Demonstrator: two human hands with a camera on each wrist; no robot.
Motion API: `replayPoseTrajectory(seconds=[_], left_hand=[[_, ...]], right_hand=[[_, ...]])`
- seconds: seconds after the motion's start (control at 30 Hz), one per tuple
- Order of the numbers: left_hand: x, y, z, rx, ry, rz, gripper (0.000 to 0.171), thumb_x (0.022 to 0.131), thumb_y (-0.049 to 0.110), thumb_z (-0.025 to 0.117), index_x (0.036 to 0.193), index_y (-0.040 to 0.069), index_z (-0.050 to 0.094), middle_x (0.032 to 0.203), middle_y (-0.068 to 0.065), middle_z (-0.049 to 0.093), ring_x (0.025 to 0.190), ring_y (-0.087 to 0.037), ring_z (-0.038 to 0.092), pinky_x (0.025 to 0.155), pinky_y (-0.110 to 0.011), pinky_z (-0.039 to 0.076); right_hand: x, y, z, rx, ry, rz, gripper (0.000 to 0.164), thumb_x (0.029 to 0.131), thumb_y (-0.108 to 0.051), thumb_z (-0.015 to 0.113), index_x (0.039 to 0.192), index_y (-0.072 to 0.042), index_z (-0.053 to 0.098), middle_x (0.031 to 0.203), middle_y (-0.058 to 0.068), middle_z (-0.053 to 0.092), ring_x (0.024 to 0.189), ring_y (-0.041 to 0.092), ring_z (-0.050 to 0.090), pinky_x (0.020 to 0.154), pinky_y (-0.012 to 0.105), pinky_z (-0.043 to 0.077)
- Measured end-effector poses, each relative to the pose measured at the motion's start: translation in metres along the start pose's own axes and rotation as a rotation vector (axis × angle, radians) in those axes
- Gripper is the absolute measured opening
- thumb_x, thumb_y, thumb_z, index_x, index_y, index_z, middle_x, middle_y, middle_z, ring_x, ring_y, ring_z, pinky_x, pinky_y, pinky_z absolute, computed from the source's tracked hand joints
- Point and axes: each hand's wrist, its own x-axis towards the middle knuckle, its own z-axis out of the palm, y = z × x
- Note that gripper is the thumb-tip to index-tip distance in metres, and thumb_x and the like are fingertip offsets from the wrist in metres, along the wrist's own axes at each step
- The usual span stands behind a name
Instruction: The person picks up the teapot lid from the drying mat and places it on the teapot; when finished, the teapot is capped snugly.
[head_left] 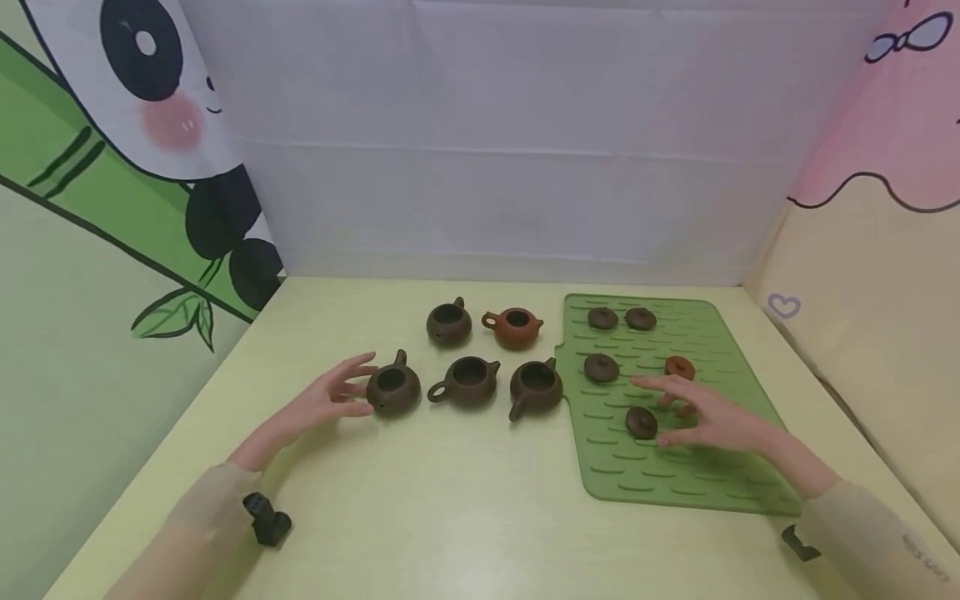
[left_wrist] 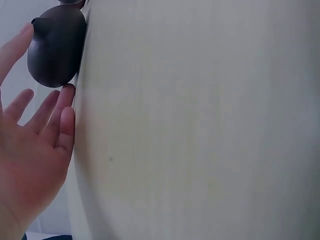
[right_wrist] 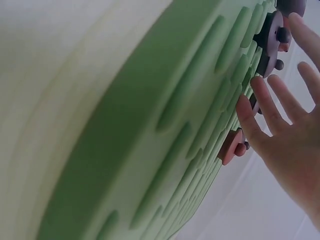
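My left hand is beside a dark brown lidless teapot, fingers spread around its left side. In the left wrist view the thumb is by the spout of that teapot, and the other fingers lie apart along its near side; whether they touch is hard to tell. My right hand hovers over a green ridged mat, fingers spread and nothing held. Nearest to it are a dark teapot lid by the thumb and a reddish-brown lid just beyond the fingers.
Further dark lids lie on the mat. Left of it stand more open teapots: dark ones in the front row, another dark one and a reddish-brown one behind. A white sheet closes off the table's back.
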Motion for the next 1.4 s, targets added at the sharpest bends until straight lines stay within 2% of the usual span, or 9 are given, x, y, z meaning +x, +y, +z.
replayPoseTrajectory(seconds=[0.13,0.2,0.33,0.47,0.73,0.93,1.13,1.27,1.4], left_hand=[[0.000,-0.002,0.001,-0.015,-0.008,-0.046,0.083,0.090,0.023,0.072,0.157,0.013,0.025,0.154,-0.021,0.041,0.134,-0.044,0.050,0.098,-0.028,0.048],[0.000,-0.002,0.003,-0.022,-0.015,-0.072,0.082,0.089,0.023,0.073,0.157,0.013,0.026,0.153,-0.021,0.042,0.135,-0.043,0.048,0.099,-0.031,0.047],[0.004,0.000,0.007,-0.018,-0.034,-0.105,0.082,0.089,0.025,0.074,0.156,0.015,0.028,0.150,-0.019,0.046,0.134,-0.041,0.048,0.104,-0.045,0.044],[0.007,0.001,0.009,-0.011,-0.031,-0.101,0.078,0.089,0.026,0.073,0.154,0.015,0.032,0.150,-0.017,0.047,0.134,-0.040,0.049,0.109,-0.057,0.038],[0.007,0.000,0.010,-0.001,-0.015,-0.091,0.074,0.089,0.026,0.073,0.152,0.014,0.036,0.150,-0.015,0.048,0.131,-0.038,0.051,0.107,-0.054,0.038],[0.009,-0.004,0.009,-0.036,-0.013,-0.088,0.079,0.090,0.026,0.072,0.156,0.018,0.029,0.152,-0.017,0.045,0.135,-0.041,0.048,0.110,-0.062,0.034],[0.008,-0.006,0.008,-0.069,-0.016,-0.081,0.075,0.091,0.024,0.070,0.155,0.021,0.031,0.152,-0.018,0.044,0.135,-0.041,0.047,0.111,-0.059,0.035],[0.007,-0.005,0.009,-0.094,-0.026,-0.076,0.073,0.092,0.022,0.069,0.154,0.018,0.032,0.151,-0.017,0.046,0.134,-0.040,0.048,0.111,-0.057,0.034],[0.006,-0.006,0.009,-0.097,-0.021,-0.083,0.072,0.092,0.022,0.069,0.154,0.017,0.032,0.151,-0.017,0.047,0.133,-0.039,0.049,0.111,-0.058,0.034]], right_hand=[[0.001,-0.001,0.001,-0.029,-0.005,-0.009,0.067,0.084,-0.030,0.078,0.143,-0.016,0.050,0.144,0.007,0.052,0.111,0.026,0.064,0.086,0.035,0.056],[0.001,-0.002,0.001,-0.028,-0.007,-0.012,0.059,0.085,-0.029,0.077,0.138,-0.015,0.056,0.141,0.007,0.057,0.113,0.022,0.063,0.084,0.034,0.056],[-0.001,-0.002,0.002,-0.016,0.003,-0.011,0.044,0.087,-0.027,0.076,0.128,-0.018,0.065,0.131,0.007,0.066,0.114,0.008,0.062,0.084,0.032,0.057],[-0.002,-0.001,0.003,0.006,0.013,0.028,0.037,0.088,-0.027,0.074,0.123,-0.020,0.069,0.124,0.003,0.071,0.111,-0.001,0.062,0.087,0.031,0.057],[0.004,-0.002,0.008,0.022,0.053,0.095,0.026,0.087,-0.029,0.075,0.113,-0.024,0.075,0.117,0.000,0.074,0.108,-0.006,0.062,0.087,0.026,0.056],[0.009,0.002,0.008,0.089,0.049,0.106,0.023,0.088,-0.023,0.075,0.110,-0.020,0.075,0.113,0.003,0.075,0.103,-0.008,0.063,0.085,0.020,0.054],[0.013,0.003,0.005,0.149,0.019,0.106,0.023,0.090,-0.023,0.072,0.112,-0.018,0.075,0.113,0.005,0.075,0.100,-0.001,0.067,0.082,0.019,0.055],[0.019,0.000,0.002,0.131,0.060,0.101,0.021,0.088,-0.020,0.074,0.108,-0.017,0.076,0.108,0.005,0.076,0.095,0.001,0.068,0.078,0.021,0.055],[0.033,-0.008,-0.005,0.144,0.110,0.096,0.020,0.088,-0.016,0.074,0.107,-0.012,0.076,0.107,0.010,0.076,0.088,0.005,0.071,0.074,0.022,0.057]])
